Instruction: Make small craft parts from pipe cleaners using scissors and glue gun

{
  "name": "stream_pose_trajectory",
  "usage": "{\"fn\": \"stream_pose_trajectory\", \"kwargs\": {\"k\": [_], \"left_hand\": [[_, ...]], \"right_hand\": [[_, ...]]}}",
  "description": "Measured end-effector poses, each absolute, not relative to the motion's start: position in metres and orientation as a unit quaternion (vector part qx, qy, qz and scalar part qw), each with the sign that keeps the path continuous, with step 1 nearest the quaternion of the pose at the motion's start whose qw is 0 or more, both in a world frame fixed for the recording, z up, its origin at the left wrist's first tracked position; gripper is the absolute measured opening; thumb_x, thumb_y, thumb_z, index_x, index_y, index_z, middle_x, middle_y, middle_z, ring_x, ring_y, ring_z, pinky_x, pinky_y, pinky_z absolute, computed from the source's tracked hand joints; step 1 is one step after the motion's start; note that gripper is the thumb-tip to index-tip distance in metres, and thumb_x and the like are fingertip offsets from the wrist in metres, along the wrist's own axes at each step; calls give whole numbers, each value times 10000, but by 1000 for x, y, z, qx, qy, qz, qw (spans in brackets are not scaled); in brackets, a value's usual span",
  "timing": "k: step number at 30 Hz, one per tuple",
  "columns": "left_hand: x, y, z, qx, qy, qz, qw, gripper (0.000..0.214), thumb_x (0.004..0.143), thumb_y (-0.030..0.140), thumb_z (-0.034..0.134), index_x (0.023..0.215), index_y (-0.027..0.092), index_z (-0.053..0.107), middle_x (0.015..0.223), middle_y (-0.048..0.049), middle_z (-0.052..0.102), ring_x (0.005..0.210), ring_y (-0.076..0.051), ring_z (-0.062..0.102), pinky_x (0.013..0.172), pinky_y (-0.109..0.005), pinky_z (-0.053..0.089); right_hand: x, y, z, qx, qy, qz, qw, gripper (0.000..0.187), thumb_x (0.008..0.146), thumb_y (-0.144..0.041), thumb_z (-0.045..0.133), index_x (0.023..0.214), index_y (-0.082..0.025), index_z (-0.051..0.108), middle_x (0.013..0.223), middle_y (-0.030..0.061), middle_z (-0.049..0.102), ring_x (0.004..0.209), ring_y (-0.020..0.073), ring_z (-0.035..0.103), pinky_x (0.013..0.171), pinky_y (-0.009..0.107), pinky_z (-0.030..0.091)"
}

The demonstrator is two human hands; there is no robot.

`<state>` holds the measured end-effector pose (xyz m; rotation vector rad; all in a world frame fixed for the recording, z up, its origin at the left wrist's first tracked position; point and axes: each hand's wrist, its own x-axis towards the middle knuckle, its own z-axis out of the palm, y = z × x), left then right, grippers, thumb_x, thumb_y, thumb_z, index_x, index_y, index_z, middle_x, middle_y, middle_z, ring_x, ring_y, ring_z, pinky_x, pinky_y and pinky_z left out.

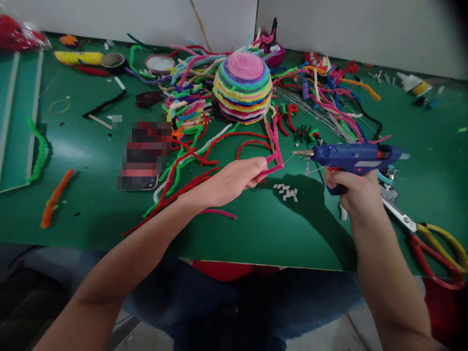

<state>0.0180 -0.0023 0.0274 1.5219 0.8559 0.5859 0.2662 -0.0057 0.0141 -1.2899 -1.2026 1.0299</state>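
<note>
My left hand (245, 179) is closed on a bent pink pipe cleaner (275, 168), whose folded end sticks out past the fingertips to the right. In my right hand (356, 187) is a blue hot glue gun (356, 157), held by its handle with a small red light showing. Its metal nozzle points left at the pink pipe cleaner, a short gap away, and a thin glue strand seems to span between them. Behind my hands stands a dome coiled from striped, many-coloured pipe cleaners (242, 90), with a pink top. Small white pieces (287, 191) lie below the nozzle.
Loose pipe cleaners (183, 165) spread over the green table (256, 243). Scissors with red and yellow handles (435, 248) lie at right, partly over the edge. A blurred phone (146, 158) lies left. A tape roll (112, 62) and clear glue sticks (303, 105) lie farther back.
</note>
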Motion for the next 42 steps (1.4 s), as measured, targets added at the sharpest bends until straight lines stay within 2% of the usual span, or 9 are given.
{"fn": "stream_pose_trajectory", "kwargs": {"k": [5,12,42], "left_hand": [[18,-5,33,743,363,237,510,323,950,338,287,675,181,349,616,35,342,533,-74,328,508,-218,297],[18,-2,28,770,338,275,467,305,949,333,319,683,186,340,590,49,328,527,-69,347,519,-201,330],[15,-1,29,782,332,247,466,286,948,324,335,725,170,428,605,47,358,536,-59,375,510,-180,337]], "right_hand": [[262,-9,16,-530,-507,467,494,169,526,-71,593,438,-171,488,412,-55,451,392,73,386,405,242,271],[262,-9,17,-541,-507,464,484,182,509,-64,568,411,-172,458,402,-54,437,387,71,374,407,247,267],[272,-12,10,-588,-542,406,442,166,532,-83,577,462,-185,466,450,-60,444,459,90,416,455,248,312]]}}
